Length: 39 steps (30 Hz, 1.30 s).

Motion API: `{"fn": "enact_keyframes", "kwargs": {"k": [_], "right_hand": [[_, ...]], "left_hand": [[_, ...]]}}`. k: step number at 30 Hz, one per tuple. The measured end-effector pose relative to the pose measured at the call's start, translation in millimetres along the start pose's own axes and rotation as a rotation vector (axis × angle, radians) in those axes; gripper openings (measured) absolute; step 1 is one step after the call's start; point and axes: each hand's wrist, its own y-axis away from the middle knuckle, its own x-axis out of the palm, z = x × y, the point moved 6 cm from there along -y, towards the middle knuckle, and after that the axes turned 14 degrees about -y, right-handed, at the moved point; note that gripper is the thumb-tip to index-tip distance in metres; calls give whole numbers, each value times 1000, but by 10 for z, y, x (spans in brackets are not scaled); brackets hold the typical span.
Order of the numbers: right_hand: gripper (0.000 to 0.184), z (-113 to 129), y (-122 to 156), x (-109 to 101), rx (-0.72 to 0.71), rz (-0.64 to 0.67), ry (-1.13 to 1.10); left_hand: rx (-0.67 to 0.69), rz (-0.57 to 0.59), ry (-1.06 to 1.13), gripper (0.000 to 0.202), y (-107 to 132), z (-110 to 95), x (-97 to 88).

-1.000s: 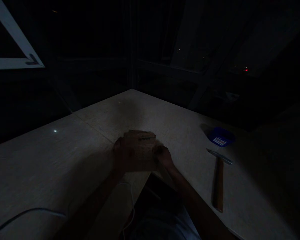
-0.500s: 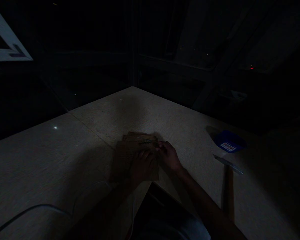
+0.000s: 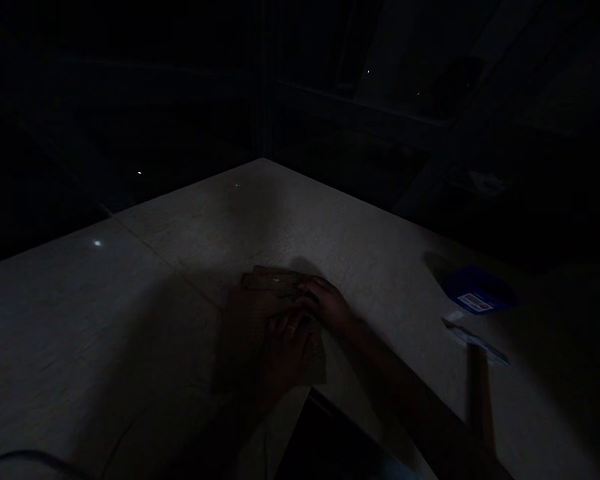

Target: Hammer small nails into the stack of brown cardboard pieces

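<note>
Cardboard [image 3: 240, 333] on the bench [image 3: 360, 253], apparently being steadied under the left hand [image 3: 287, 347], grip released, and worked near the far edge with the right hand [image 3: 327, 303]; cannot tell if pinching. Probably calls next for steady pressure.

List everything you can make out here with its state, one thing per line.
Left hand: palm down on the brown sheet, ring on a finger.
Right hand: fingers bent at the sheet's far right part; grip unclear.
Brown sheet: lying on the counter.
Hammer: lying down, handle toward the person.
Blue container: label showing, contents too dark to tell.
Cable: curved, running out of frame.
Counter: dimly lit.
</note>
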Motion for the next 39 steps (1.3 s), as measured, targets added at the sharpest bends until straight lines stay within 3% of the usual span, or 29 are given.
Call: {"fn": "enact_keyframes", "kwargs": {"k": [6, 12, 18, 23, 27, 30, 34, 39], "right_hand": [[33, 24, -25, -26, -30, -12, 12], [23, 52, -31, -5, -98, 5, 16], [19, 14, -63, 8, -79, 64, 50], [26, 145, -86, -58, -148, 129, 57], [29, 213, -141, -157, -86, 146, -15], [22, 71, -224, -339, 59, -7, -58], [17, -335, -299, -575, 273, -264, -112], [15, -722, -368, -544, 409, -346, -154]], "left_hand": [[-43, -46, -12, 31, -7, 11, -28], [-56, -13, -34, 35, -16, -6, -12], [-80, -23, -58, 39, -13, -8, -13], [-70, -15, -54, 35, -17, -7, 1], [-65, -9, -38, 32, -21, -12, 22], [-73, -34, -50, 34, -22, -14, 15], [-70, -35, -70, 36, -18, -15, 11], [-79, -49, -59, 34, -2, 0, 31]]}}
